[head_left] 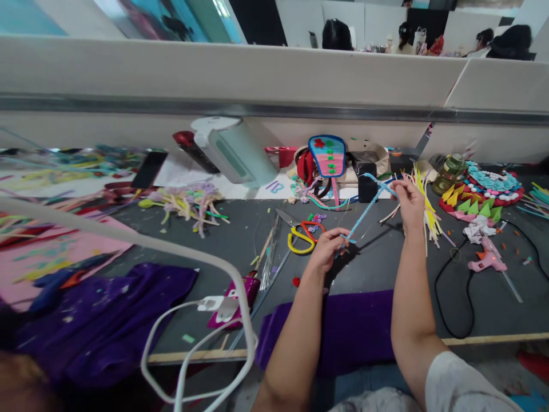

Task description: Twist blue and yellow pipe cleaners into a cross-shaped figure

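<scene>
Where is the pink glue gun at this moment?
In the head view, the pink glue gun lies on the table's right side, just below the crumpled white tissue, to the right of the right hand.

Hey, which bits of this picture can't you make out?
All in the head view:
- Ends of the light blue strand: too small around the fingers of the left hand.
- Brown shape, lower left: blurred, cut off by the edge.
- People's bodies behind the partition: mostly hidden by it.
</scene>
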A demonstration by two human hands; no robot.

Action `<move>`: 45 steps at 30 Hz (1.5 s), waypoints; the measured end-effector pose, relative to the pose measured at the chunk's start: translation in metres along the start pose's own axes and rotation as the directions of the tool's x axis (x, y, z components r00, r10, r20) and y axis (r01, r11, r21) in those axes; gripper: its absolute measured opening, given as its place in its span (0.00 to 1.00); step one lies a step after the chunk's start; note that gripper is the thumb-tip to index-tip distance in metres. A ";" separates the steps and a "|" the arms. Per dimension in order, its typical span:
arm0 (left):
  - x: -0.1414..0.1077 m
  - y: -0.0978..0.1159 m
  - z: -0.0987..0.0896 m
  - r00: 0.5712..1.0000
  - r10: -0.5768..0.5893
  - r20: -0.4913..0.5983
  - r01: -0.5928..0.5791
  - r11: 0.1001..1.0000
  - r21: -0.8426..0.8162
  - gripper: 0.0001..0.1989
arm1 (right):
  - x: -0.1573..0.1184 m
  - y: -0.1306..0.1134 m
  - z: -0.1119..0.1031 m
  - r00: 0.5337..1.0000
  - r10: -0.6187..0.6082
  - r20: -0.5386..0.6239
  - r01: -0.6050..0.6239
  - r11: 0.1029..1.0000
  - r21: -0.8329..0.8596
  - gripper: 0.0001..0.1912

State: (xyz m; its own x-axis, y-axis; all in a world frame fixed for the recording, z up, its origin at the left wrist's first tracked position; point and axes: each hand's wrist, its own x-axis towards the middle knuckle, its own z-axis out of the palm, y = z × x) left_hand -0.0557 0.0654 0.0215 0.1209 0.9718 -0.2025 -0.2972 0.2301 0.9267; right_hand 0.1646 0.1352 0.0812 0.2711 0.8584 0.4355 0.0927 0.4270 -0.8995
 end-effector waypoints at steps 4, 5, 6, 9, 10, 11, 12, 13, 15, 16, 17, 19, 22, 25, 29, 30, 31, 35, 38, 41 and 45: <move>0.000 0.000 -0.001 1.000 0.009 -0.014 -0.008 0.999 0.050 0.11 | 0.003 0.003 -0.007 0.988 0.079 -0.130 -0.072 0.995 0.062 0.16; 0.000 -0.001 -0.001 1.000 0.012 -0.015 -0.011 0.998 0.065 0.11 | 0.003 0.003 -0.009 0.986 0.082 -0.144 -0.073 0.995 0.066 0.16; 0.000 -0.001 -0.001 1.000 0.015 -0.016 -0.014 0.997 0.080 0.11 | 0.003 0.002 -0.010 0.986 0.070 -0.151 -0.062 0.996 0.059 0.16; -0.001 -0.002 0.000 1.000 0.023 -0.007 -0.022 0.992 0.120 0.11 | 0.002 -0.005 -0.010 0.992 -0.010 -0.126 0.007 1.000 -0.025 0.12; -0.001 -0.002 0.001 1.000 0.026 0.001 -0.026 0.992 0.127 0.11 | 0.001 -0.007 -0.008 0.994 -0.038 -0.103 0.032 0.998 -0.061 0.11; -0.002 -0.002 0.002 1.000 0.026 0.010 -0.027 0.991 0.133 0.11 | 0.000 -0.009 -0.007 0.995 -0.063 -0.072 0.056 0.994 -0.096 0.10; -0.002 -0.003 0.003 1.000 0.024 0.019 -0.027 0.990 0.138 0.11 | -0.001 -0.010 -0.005 0.996 -0.085 -0.040 0.079 0.988 -0.131 0.10; -0.002 -0.003 0.004 0.999 0.021 0.029 -0.025 0.989 0.143 0.11 | -0.002 -0.011 -0.003 0.994 -0.106 -0.012 0.103 0.981 -0.163 0.09; -0.003 -0.003 0.006 0.999 0.017 0.047 -0.024 0.987 0.156 0.10 | -0.003 -0.010 0.001 0.989 -0.143 0.031 0.147 0.965 -0.217 0.08; -0.004 -0.003 0.006 0.998 0.019 0.054 -0.028 0.987 0.161 0.10 | -0.003 -0.009 0.002 0.987 -0.157 0.045 0.163 0.958 -0.236 0.07; -0.004 -0.003 0.006 0.998 0.023 0.059 -0.032 0.986 0.164 0.10 | -0.003 -0.007 0.003 0.984 -0.167 0.054 0.176 0.952 -0.249 0.06; -0.005 -0.002 0.007 0.998 0.030 0.061 -0.040 0.985 0.168 0.10 | -0.002 -0.005 0.002 0.982 -0.177 0.066 0.188 0.945 -0.266 0.05; -0.006 0.000 0.007 0.997 0.031 0.076 -0.044 0.983 0.177 0.10 | -0.003 -0.004 0.000 0.981 -0.181 0.075 0.195 0.941 -0.278 0.05; -0.007 0.001 0.008 0.995 0.020 0.101 -0.037 0.984 0.175 0.10 | -0.004 -0.007 0.000 0.981 -0.177 0.075 0.191 0.942 -0.277 0.05; -0.004 -0.001 0.007 0.999 0.004 0.044 -0.008 0.995 0.103 0.11 | -0.002 -0.009 0.000 0.988 -0.152 0.014 0.151 0.961 -0.233 0.09; -0.003 -0.002 0.007 1.000 0.000 0.017 -0.001 0.998 0.060 0.12 | 0.000 -0.009 -0.001 0.989 -0.146 -0.031 0.136 0.967 -0.215 0.11; -0.002 -0.002 0.006 1.000 -0.002 -0.009 0.002 1.000 0.009 0.13 | 0.001 -0.007 -0.003 0.987 -0.138 -0.084 0.119 0.972 -0.201 0.13; 0.001 0.000 0.006 0.998 0.015 -0.055 -0.025 0.981 -0.190 0.17 | 0.005 0.006 -0.008 0.983 -0.070 -0.171 0.033 0.977 -0.208 0.12; 0.002 -0.001 0.007 0.997 0.032 -0.064 -0.048 0.963 -0.266 0.19 | 0.003 0.016 -0.001 0.998 0.059 0.009 -0.056 0.979 -0.196 0.10; 0.004 -0.003 0.008 0.996 0.051 -0.072 -0.070 0.955 -0.288 0.20 | -0.005 0.018 0.013 0.951 0.215 0.222 -0.188 0.973 -0.137 0.11; 0.006 -0.005 0.008 0.995 0.065 -0.069 -0.083 0.950 -0.302 0.20 | -0.013 0.009 0.029 0.865 0.299 0.404 -0.281 0.954 -0.104 0.14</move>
State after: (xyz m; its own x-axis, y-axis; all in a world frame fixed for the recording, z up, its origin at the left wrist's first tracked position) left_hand -0.0457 0.0694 0.0187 0.0357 0.9860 -0.1629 -0.5787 0.1533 0.8010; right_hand 0.1338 0.1363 0.0685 -0.1250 0.9846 0.1226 0.1116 0.1367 -0.9843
